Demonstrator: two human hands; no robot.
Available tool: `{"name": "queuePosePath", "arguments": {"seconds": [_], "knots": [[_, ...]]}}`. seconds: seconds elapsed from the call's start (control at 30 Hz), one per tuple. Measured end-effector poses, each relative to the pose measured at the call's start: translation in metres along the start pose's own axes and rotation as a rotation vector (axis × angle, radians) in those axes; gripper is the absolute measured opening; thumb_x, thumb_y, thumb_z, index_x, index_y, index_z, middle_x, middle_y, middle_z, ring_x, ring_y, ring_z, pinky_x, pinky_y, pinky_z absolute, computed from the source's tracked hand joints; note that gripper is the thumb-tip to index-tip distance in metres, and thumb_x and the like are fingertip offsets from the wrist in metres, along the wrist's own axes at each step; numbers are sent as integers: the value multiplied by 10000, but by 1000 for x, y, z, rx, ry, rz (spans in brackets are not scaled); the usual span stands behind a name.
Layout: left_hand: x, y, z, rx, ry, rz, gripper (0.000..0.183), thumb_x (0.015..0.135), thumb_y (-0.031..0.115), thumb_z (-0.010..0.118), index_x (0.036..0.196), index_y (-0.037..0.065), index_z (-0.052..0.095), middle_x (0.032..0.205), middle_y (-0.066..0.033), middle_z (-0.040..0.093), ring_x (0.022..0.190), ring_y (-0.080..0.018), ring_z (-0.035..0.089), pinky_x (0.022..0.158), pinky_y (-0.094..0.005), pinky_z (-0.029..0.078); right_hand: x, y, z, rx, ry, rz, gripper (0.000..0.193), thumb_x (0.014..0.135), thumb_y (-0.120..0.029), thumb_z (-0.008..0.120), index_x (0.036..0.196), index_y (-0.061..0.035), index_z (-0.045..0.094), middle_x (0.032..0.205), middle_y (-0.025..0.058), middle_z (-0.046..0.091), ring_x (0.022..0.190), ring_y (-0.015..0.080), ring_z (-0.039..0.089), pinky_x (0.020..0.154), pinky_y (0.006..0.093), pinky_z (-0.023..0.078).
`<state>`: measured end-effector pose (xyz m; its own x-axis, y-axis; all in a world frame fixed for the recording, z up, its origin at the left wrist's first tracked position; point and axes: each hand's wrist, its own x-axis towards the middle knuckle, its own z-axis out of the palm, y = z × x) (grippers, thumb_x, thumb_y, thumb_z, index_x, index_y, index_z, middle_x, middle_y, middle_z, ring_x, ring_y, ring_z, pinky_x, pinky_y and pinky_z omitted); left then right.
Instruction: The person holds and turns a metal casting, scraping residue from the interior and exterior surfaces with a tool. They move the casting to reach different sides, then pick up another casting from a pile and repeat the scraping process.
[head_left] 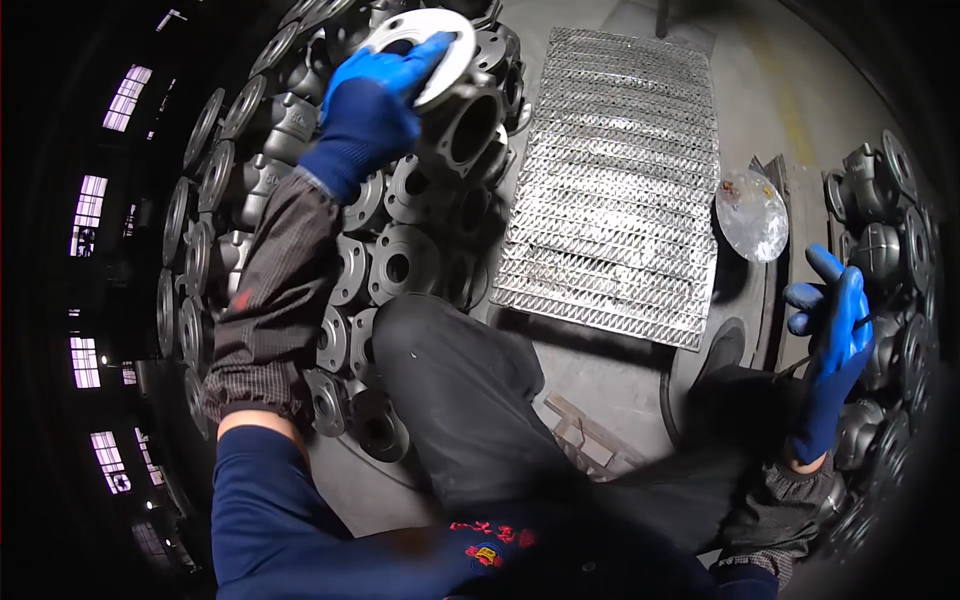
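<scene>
From the head view, your left hand (375, 78) lies over the pale, bright-faced flange (455, 72) at the top of the left-hand stack, a finger stretched across its face; your thumb is hidden, so I can't tell whether you pinch the rim or merely press on it. Your right hand (838, 310) stands with its fingers apart beside the castings on the right (880, 250); whether it touches them, or holds the thin dark thing near it, I can't tell.

The flange sits above dark flanged castings (418, 250) piled close by your left knee (430, 340). If your hold is only on the face, the smooth metal could slide under the glove, and a casting could tip towards that knee. With your arms so far apart, one hand could end up bearing an uneven load. A knock to the pile could pinch fingers between flanges, and the black cable (668, 410) by the ribbed metal platform (620, 180) could catch a foot
</scene>
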<state>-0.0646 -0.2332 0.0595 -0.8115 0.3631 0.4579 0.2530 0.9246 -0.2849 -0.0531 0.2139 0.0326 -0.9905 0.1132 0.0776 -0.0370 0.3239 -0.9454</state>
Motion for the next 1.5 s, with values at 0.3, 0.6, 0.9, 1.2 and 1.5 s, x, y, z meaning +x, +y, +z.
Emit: {"name": "queuePosePath", "arguments": {"seconds": [0.3,0.6,0.9,1.2,1.5], "knots": [[53,132,-1,-192,-333,150,675,595,62,693,1244,214,586,736,-68,636,666,-243,624,632,-362,494,-1,1,-18,-41,79,5,480,997,-394,398,1076,9,645,707,54,634,561,65,477,575,217,386],[21,219,-27,-51,-520,-333,939,682,574,664,1253,-143,461,646,-107,637,597,-214,640,565,-356,503,-13,-10,-15,72,-201,140,523,999,-426,355,1072,1,647,718,49,643,561,68,479,559,191,378],[6,182,-15,-1037,-283,-519,462,845,388,654,1136,29,632,881,-127,686,795,-169,661,740,-267,513,-13,19,20,234,-429,200,474,982,-396,435,1073,22,637,720,116,665,557,105,553,556,211,446],[-36,116,4,-1285,-108,-1081,375,970,331,485,1088,15,650,967,-78,661,788,-126,614,758,-274,508,9,7,59,256,-647,251,519,976,-440,427,1081,30,621,741,122,661,554,119,559,554,219,458],[-26,137,41,-1081,-25,-517,256,986,204,422,980,-25,537,792,-30,499,702,-99,462,651,-244,414,-4,5,90,131,-676,226,386,987,-362,420,921,-30,604,586,38,582,463,59,448,446,209,308]]}}
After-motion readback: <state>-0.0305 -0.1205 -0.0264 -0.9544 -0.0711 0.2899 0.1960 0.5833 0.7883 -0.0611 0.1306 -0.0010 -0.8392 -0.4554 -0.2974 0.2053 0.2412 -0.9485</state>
